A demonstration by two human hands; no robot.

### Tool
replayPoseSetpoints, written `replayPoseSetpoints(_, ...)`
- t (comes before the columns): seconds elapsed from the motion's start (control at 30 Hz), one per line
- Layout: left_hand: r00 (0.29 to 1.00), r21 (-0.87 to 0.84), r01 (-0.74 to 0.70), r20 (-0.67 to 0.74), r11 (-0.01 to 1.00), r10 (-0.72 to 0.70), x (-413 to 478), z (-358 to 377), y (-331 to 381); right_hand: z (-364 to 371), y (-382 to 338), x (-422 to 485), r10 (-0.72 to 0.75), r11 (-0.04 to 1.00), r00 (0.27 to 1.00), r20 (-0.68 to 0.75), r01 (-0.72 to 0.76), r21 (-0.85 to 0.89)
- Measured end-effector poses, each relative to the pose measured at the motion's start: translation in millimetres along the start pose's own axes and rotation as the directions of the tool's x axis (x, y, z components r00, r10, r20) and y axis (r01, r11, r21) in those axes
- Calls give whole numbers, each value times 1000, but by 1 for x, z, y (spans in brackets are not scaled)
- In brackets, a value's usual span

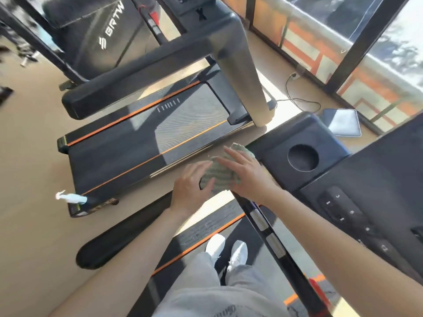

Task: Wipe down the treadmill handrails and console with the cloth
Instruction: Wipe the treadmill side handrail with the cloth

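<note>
A grey-green ribbed cloth (220, 172) is bunched at the corner where the black left handrail (128, 232) meets the console (357, 193). My left hand (192, 188) grips the cloth from the left, fingers curled over it. From the right, my right hand (247, 172) lies flat on the cloth with its fingers spread. The console has a round cup holder (302, 157) and a column of number buttons (348, 216). A thin black bar with silver pads (267, 229) runs down from under the cloth.
A second treadmill (146, 131) stands to the left, with a white spray bottle (71, 198) on its rear corner. A tablet (343, 122) and a cable (297, 97) lie on the floor by the window wall. My white shoes (226, 250) stand on the belt.
</note>
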State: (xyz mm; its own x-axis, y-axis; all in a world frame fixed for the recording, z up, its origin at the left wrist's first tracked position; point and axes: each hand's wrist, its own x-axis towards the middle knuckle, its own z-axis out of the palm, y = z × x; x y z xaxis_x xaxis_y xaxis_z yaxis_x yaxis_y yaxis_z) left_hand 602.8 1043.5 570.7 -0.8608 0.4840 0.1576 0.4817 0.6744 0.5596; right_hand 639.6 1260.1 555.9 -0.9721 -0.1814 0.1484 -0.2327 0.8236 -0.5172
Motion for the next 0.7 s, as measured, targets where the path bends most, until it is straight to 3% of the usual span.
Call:
replayPoseSetpoints(0.13,972,88,-38,233,995,17,26,30,17,-21,30,-7,21,988,999,-32,-26,-155)
replayPoseSetpoints(0.2,960,139,-55,279,989,14,33,41,20,-27,36,-9,12,973,999,-49,-23,-228)
replayPoseSetpoints(0.33,970,163,-43,242,986,2,24,40,15,-24,30,-2,65,966,996,-53,-76,-248)
replayPoseSetpoints(0.7,998,250,11,53,968,-25,-74,-16,-54,26,-48,15,-78,970,983,167,114,-216)
